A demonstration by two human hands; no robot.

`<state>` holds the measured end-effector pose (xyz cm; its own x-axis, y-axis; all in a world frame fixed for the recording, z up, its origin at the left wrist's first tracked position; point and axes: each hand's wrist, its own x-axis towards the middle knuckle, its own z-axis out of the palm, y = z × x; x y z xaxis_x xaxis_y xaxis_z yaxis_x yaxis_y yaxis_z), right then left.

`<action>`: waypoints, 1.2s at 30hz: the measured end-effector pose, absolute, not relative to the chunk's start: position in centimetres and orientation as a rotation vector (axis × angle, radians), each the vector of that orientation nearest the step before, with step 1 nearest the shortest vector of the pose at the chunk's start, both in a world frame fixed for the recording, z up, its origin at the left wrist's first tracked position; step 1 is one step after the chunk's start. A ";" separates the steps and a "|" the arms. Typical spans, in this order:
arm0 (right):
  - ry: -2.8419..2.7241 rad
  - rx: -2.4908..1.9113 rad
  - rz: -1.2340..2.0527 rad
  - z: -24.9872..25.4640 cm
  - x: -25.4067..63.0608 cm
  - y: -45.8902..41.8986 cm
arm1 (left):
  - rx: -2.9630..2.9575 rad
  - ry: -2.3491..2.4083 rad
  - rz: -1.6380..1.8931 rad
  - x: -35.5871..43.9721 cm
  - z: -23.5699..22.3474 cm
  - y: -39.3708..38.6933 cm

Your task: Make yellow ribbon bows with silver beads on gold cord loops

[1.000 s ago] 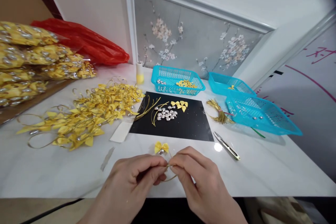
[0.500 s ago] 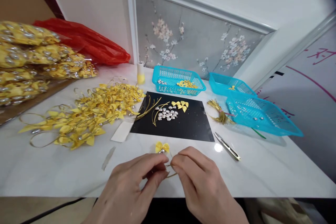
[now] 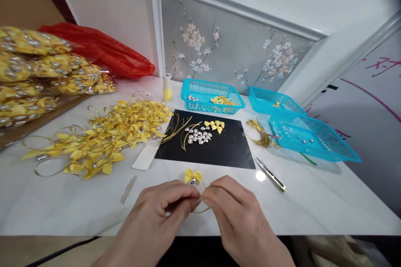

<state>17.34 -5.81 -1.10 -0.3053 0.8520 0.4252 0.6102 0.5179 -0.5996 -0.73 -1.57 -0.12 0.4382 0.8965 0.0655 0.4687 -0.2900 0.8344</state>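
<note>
Lower centre: left hand [image 3: 163, 208] and right hand [image 3: 239, 208] each pinch a gold cord [image 3: 203, 211], fingertips nearly meeting, just below a yellow bow [image 3: 192, 176]; tying appears unfinished. Looped bows [image 3: 138, 121] lie heaped at left. Silver beads [image 3: 200, 137] and yellow pieces [image 3: 218, 125], mid-frame, lie unassembled.

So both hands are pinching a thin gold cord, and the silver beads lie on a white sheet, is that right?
Not quite: the sheet is black, as the head view shows. The left hand and right hand do pinch the gold cord, and the silver beads lie on that sheet.
</note>
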 end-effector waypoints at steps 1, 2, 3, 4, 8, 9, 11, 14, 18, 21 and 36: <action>-2.031 -1.196 0.431 -1.2 17.3 -5.8 | 1.923 1.153 0.690 -0.7 -0.1 -1.5; -2.026 -1.203 0.439 -1.3 17.3 -5.8 | 1.927 1.156 0.682 -0.7 -0.2 -1.5; -2.019 -1.208 0.451 -1.4 17.2 -5.8 | 1.928 1.160 0.674 -0.7 -0.2 -1.5; -2.011 -1.211 0.465 -1.5 17.2 -5.8 | 1.930 1.165 0.670 -0.8 -0.2 -1.5; -1.972 -1.220 0.489 -1.7 17.0 -5.7 | 1.980 1.187 0.676 -0.8 -0.5 -1.5; -1.978 -1.223 0.478 -1.7 17.0 -5.6 | 2.004 1.182 0.679 -0.8 -0.6 -1.6; -2.005 -1.227 0.436 -1.8 17.0 -5.5 | 2.043 1.161 0.690 -0.8 -0.8 -1.6; -2.044 -1.224 0.383 -2.1 16.9 -5.5 | 2.049 1.136 0.686 -0.9 -0.9 -1.6; -2.002 -1.236 0.424 -2.6 16.7 -5.5 | 1.959 1.128 0.631 -0.9 -0.8 -1.4; -1.935 -1.258 0.498 -2.7 16.6 -5.3 | 1.873 1.129 0.634 -1.0 -0.8 -1.0; -1.790 -1.778 0.391 -4.5 15.0 -0.8 | 1.835 1.176 0.708 -2.8 -1.4 0.9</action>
<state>14.97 -0.82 -4.54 0.0567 0.9794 0.1937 0.8093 0.0686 -0.5834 -2.75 0.90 -1.39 0.4047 0.9141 0.0250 0.4502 -0.2230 0.8646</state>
